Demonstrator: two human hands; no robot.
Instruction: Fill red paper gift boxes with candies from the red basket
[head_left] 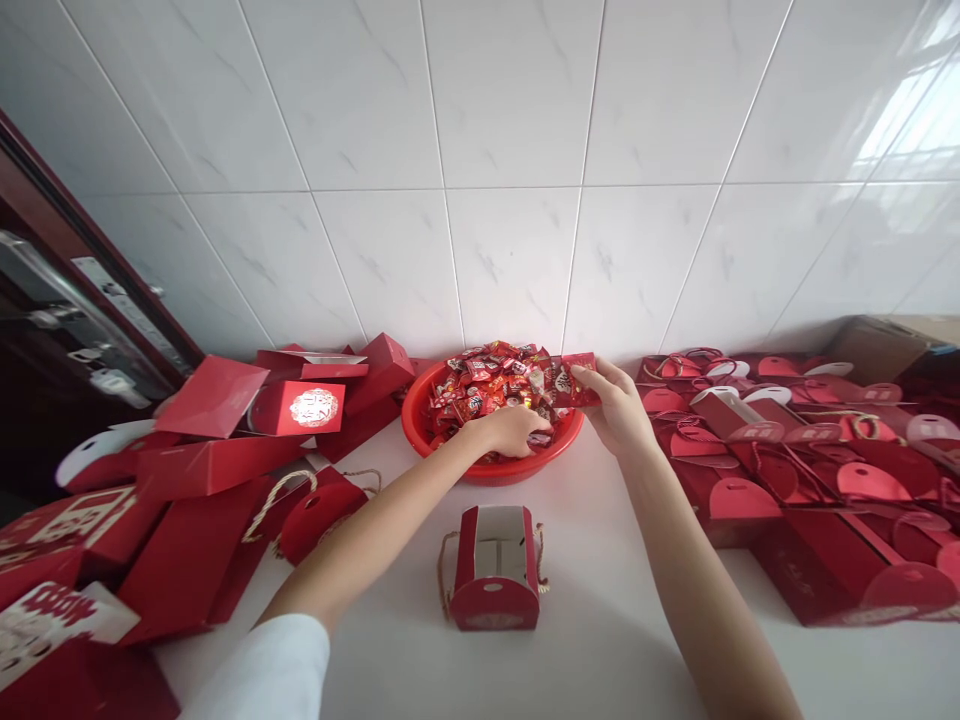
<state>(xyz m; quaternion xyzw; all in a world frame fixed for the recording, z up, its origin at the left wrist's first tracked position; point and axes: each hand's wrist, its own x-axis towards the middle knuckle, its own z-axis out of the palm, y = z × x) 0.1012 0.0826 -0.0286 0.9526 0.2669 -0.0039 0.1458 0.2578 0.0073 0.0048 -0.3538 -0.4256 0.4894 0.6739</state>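
A red plastic basin (495, 470) heaped with wrapped candies (487, 385) stands against the tiled wall. My left hand (514, 430) reaches into its front right part, fingers curled down among the candies. Whatever those fingers grip is hidden. Over the basin's right rim, my right hand (619, 400) pinches a red candy packet (577, 375) between thumb and fingers. Nearer to me, a small red gift box (496, 605) sits upright on the white table with its top open. Twisted rope handles hang at both its sides, and its pale inside shows.
Red boxes (217, 470) lie piled at the left, some open or tipped over. Rows of red boxes with handles (810, 440) fill the right side. A brown cardboard box (885, 350) stands behind them. A dark door (45, 330) is at far left.
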